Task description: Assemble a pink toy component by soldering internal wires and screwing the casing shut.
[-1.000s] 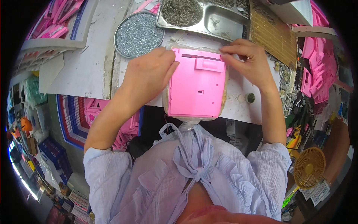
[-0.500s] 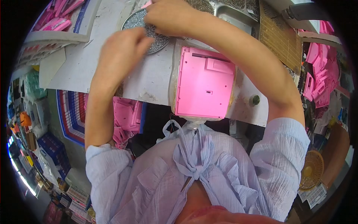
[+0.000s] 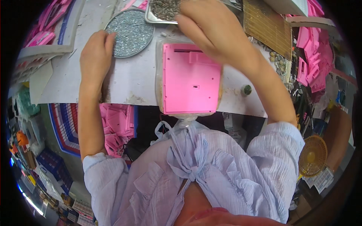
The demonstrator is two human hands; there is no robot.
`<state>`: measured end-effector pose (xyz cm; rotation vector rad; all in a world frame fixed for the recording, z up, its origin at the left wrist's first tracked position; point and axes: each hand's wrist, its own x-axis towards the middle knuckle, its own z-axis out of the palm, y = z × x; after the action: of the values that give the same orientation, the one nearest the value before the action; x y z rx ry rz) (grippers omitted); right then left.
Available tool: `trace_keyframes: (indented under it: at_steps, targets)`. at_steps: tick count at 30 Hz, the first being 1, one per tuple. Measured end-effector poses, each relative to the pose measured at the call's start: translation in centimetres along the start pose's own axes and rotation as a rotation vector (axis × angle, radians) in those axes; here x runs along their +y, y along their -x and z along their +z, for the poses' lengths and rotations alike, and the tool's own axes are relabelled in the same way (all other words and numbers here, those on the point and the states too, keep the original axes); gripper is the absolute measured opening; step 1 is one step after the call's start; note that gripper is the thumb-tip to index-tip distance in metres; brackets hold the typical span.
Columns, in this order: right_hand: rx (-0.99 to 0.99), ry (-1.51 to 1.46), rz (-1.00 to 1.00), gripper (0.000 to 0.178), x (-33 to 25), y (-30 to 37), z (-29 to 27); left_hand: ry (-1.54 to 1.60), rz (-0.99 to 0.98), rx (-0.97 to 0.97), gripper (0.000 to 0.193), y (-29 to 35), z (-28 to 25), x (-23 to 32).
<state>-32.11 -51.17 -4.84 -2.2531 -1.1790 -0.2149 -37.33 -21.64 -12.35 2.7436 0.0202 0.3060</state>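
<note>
A round dish full of small silver metal pieces lies on the table at the upper left. At its left rim is my left hand, thumb and fingers pressed together; whatever they hold is hidden. My right hand curls over the right side of a metal tray of small dark metal pieces, its fingertips partly out of sight. Below it, a flat pink plastic housing with a slot and small holes rests on a plastic-wrapped support, directly in front of me. Neither hand touches this housing.
A blue-and-red basket and a heap of pink parts sit below the table edge at left. More pink parts are at right beside a brown board. A small dark green object stands on the table.
My left hand has drawn back from over the round dish to its left rim. My right hand has moved right, from the round dish to the metal tray. The view has shifted slightly.
</note>
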Motion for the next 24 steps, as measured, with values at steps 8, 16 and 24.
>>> trace_keyframes:
  at_steps: [8,16,24]
  targets:
    - [0.088,-0.128,0.213,0.011,-2.1,13.5,0.4,0.544,0.1,-0.318,0.015,4.7,-3.1,7.6]
    - [0.165,-0.02,0.151,0.021,-1.5,14.3,1.2,0.392,0.642,-0.281,0.016,8.1,-0.9,14.1]
    - [0.145,0.025,0.028,0.026,-0.8,14.4,1.0,0.497,0.644,-0.242,0.02,8.5,1.4,15.7]
